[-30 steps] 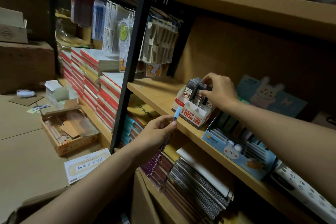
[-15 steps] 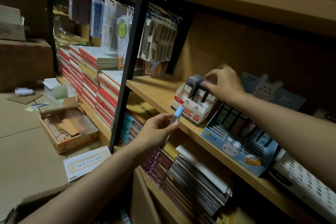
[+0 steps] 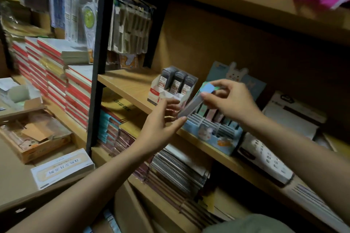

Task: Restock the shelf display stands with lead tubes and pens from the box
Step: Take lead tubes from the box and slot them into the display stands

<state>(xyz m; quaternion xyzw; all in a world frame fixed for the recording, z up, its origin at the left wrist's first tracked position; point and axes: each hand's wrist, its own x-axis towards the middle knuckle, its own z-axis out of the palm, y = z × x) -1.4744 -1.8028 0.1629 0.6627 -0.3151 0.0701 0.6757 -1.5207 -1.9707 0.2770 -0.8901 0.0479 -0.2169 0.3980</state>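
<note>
A slim lead tube with a blue cap (image 3: 193, 102) is held up in front of the middle shelf by both hands. My left hand (image 3: 161, 125) pinches its lower end. My right hand (image 3: 230, 100) grips it near the blue cap. Behind it, a white and red display stand (image 3: 161, 92) holds three dark lead tubes (image 3: 179, 81) upright. To the right stands a light blue rabbit display stand (image 3: 216, 138) with rows of pastel tubes in its slots.
A black upright post (image 3: 96, 58) divides the shelf units. Stacked red-edged notebooks (image 3: 56, 73) sit at left, spiral notebooks (image 3: 176, 172) on the lower shelf. An open cardboard box (image 3: 36, 138) and a white flat box (image 3: 62, 168) lie on the floor. A white dotted package (image 3: 269, 159) lies right of the blue stand.
My right hand left the dark tubes in the white stand and came forward to take the blue-capped tube's top. My left hand rose with the tube toward the blue stand.
</note>
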